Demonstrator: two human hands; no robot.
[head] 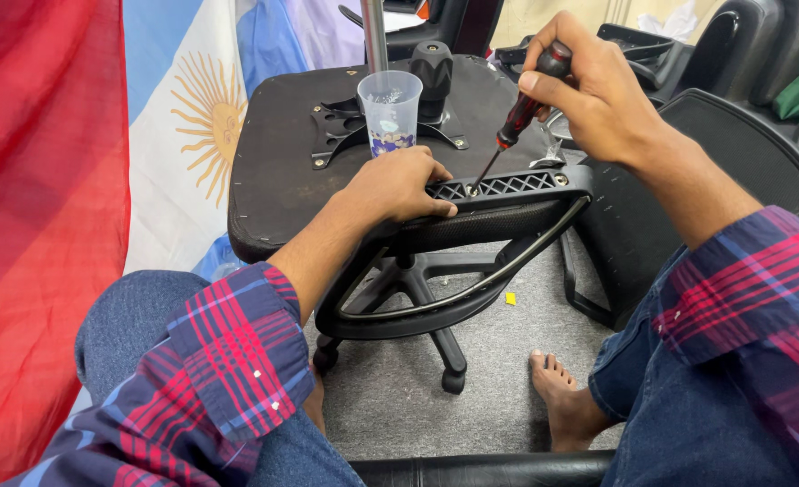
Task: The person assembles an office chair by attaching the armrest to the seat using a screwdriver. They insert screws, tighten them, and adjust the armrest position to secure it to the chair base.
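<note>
**Screwdriver set to a chair armrest over an upturned seat**

The right hand [588, 95] was closed around a screwdriver [518, 117] with a black and red ribbed handle and a thin steel shaft, its tip touching the latticed plastic bracket of a black armrest [498, 203]. The left hand [397, 185] lay curled over that bracket's near end, fingers wrapped on its edge, pressing it against the seat. The armrest was one curved loop of hard plastic with a mesh-textured pad.

It rested on the matte black underside of an upturned chair seat [273, 171], stapled along its rim, bearing one metal mounting plate [336, 126]. One clear plastic cup [389, 110] stood on that plate, small bits in its bottom. A chair base [417, 298] with castors sat on grey carpet [489, 379]. A red cloth [39, 198] and a sun-emblem flag [192, 117] hung at left.
</note>
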